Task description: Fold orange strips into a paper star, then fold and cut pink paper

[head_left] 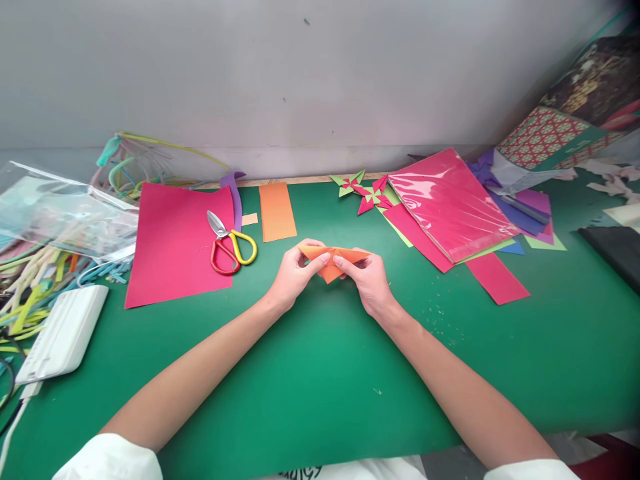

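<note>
Between my two hands is a piece of folded orange paper (pixel 331 272), with wide points to either side and one pointing down toward me. My left hand (pixel 299 270) pinches its left half, thumb on the near face. On the right half, my right hand (pixel 367 277) grips in the same way, and the two thumbs nearly meet at the centre. The fingers behind the paper are partly hidden. Beyond my left hand lies a flat orange paper strip (pixel 278 212). Scissors (pixel 231 247) with one red and one yellow handle rest partly on a red sheet (pixel 175 247).
Folded red and green paper stars (pixel 373 197) lie by the wall. To the right are a plastic-wrapped red paper pack (pixel 453 207), coloured sheets and a black flat object (pixel 613 253). A white power bank (pixel 63 333) and tangled strips (pixel 30 293) occupy the left of the green table (pixel 300 387).
</note>
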{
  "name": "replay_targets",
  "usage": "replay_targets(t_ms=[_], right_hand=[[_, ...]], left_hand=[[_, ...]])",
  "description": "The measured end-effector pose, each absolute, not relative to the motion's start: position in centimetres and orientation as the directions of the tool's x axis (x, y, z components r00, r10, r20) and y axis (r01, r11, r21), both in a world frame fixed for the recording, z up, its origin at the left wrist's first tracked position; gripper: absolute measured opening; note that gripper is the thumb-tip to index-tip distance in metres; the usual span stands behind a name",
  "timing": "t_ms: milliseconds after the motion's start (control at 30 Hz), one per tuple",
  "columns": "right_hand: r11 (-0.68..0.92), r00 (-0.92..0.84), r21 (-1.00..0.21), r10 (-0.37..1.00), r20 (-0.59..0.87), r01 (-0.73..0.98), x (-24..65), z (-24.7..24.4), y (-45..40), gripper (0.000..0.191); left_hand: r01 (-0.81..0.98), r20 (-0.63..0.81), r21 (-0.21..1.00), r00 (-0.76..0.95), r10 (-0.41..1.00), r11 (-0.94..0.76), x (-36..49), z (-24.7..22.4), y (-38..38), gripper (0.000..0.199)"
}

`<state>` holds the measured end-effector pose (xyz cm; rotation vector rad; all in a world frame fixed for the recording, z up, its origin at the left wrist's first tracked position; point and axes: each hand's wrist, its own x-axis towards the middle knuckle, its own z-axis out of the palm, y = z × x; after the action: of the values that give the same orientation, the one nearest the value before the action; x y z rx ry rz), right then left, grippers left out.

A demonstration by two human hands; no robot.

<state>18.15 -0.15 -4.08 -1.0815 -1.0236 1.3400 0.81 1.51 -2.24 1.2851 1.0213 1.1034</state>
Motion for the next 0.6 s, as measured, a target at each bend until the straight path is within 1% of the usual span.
replay_targets(t_ms=[67, 133, 200, 267, 367, 433, 500, 600], right_hand=[[-0.035, -0.032, -0.986, 0.999, -0.031, -0.161, 18.4, -4.1, -0.1, 0.03], [-0.023, -0.072, -0.995, 0.997, -0.016, -0.102, 18.7, -4.2, 0.1, 0.03], [-0.014, -0.113, -0.998, 0.994, -0.007, -0.054, 19.0, -4.2, 0.1, 0.03], [-0.008, -0.14, -1.0, 0.99, -0.005, -0.019, 19.2, -4.3, 0.2, 0.03], [-0.029, -0.129, -0.999, 0.991, -0.024, -0.036, 18.9, -4.3, 0.1, 0.032], [-0.05, -0.122, -0.994, 0.992, -0.038, -0.1, 18.7, -4.2, 0.1, 0.034], [-0.058, -0.14, -0.985, 0.99, -0.035, -0.16, 18.4, -4.2, 0.2, 0.035], [-0.048, -0.142, -0.982, 0.99, -0.022, -0.181, 18.4, -4.4, 0.3, 0.032]], left_hand=[[0.006, 0.059, 0.998, 0.168, 0.984, -0.061, 0.4, -1.8, 1.8, 0.03], [0.084, 0.074, 0.992, 0.199, 0.977, -0.092, -0.2, -1.1, 2.3, 0.029], [0.192, 0.086, 0.971, 0.277, 0.957, -0.143, -0.8, -0.2, 2.7, 0.029], [0.324, 0.088, 0.92, 0.376, 0.922, -0.22, -1.2, 0.3, 3.0, 0.028], [0.444, 0.069, 0.849, 0.444, 0.893, -0.287, -1.1, 0.3, 2.8, 0.029], [0.446, 0.081, 0.851, 0.411, 0.908, -0.278, -0.8, -0.3, 2.5, 0.031], [0.41, 0.105, 0.878, 0.341, 0.934, -0.248, -0.3, -1.1, 2.2, 0.03], [0.353, 0.116, 0.913, 0.253, 0.961, -0.203, 0.2, -2.4, 1.9, 0.029]])
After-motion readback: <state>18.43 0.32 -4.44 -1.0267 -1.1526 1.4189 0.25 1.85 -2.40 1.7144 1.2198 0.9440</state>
